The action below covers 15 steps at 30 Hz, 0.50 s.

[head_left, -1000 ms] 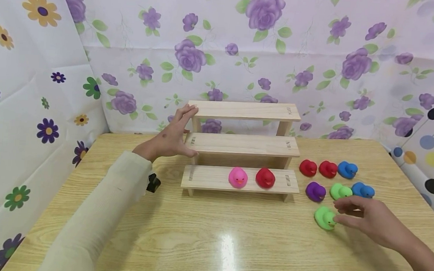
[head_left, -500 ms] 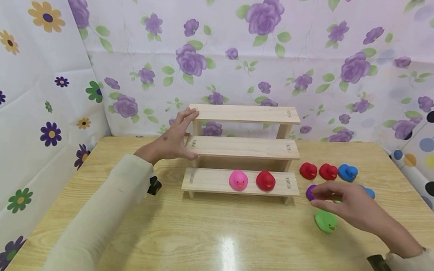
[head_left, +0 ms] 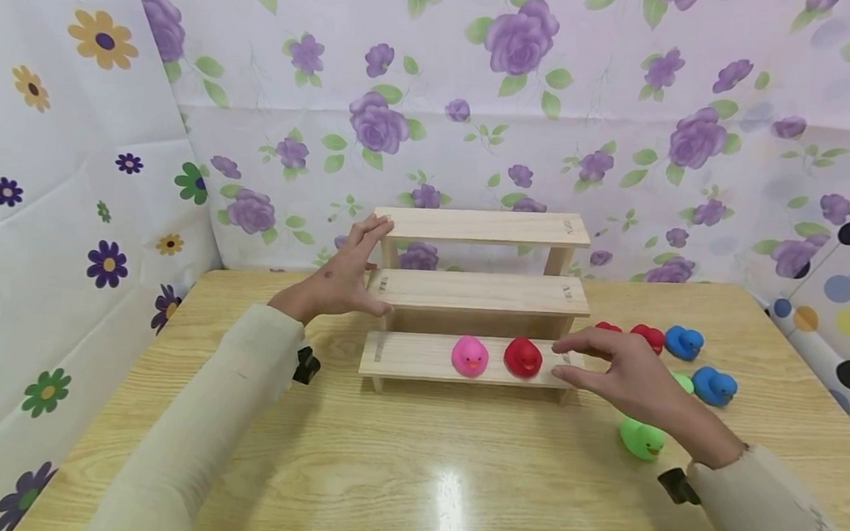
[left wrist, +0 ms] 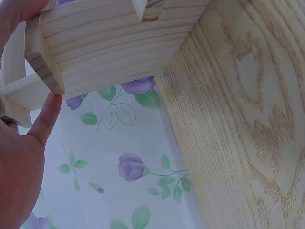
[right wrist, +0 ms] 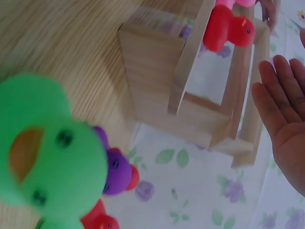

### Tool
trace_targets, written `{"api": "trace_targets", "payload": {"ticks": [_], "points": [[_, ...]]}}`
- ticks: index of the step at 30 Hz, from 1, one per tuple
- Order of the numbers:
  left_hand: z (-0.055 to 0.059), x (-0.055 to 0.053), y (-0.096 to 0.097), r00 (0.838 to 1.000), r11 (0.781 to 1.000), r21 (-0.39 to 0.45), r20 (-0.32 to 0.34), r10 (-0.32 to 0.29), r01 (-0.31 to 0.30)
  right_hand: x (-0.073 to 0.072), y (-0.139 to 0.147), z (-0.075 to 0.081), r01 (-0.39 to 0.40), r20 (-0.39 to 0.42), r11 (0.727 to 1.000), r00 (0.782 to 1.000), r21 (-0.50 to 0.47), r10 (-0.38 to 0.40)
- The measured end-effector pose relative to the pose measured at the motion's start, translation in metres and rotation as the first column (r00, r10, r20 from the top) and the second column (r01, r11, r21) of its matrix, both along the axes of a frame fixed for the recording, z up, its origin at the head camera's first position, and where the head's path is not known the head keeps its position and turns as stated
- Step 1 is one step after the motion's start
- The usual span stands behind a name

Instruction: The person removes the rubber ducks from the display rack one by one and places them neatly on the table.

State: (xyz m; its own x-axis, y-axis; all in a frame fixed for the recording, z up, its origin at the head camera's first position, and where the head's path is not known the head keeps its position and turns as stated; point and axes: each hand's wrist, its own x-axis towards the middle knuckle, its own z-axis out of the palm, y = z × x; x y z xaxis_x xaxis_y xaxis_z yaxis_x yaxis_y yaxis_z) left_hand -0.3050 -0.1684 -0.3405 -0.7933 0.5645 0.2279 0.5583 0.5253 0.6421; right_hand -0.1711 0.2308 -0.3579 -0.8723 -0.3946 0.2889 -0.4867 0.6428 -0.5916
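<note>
A three-tier wooden display stand stands at the back of the table. My left hand grips its left end, thumb at the middle tier and fingers up at the top board; in the left wrist view a finger presses a board's corner. On the bottom tier sit a pink rubber duck and, right of it, a red rubber duck. Close to that red duck, over the tier's right end, is my right hand, thumb and fingers apart with nothing between them. The right wrist view also shows this hand holding nothing.
Right of the stand are a green duck, two blue ducks and red ducks, some partly behind my right hand. A purple duck shows in the right wrist view. Flowered cloth hangs behind the table.
My right hand has moved left from beside the green duck, past the purple duck, to the right end of the bottom tier. My left hand keeps its place on the stand.
</note>
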Motion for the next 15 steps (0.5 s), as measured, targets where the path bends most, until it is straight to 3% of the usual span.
{"api": "trace_targets", "payload": {"ticks": [15], "points": [[0.000,0.000,-0.001,1.000,1.000,0.008,-0.006,-0.015,0.015,-0.019,-0.043,-0.003,-0.051,0.039,0.999,0.998,0.004,0.050]]}}
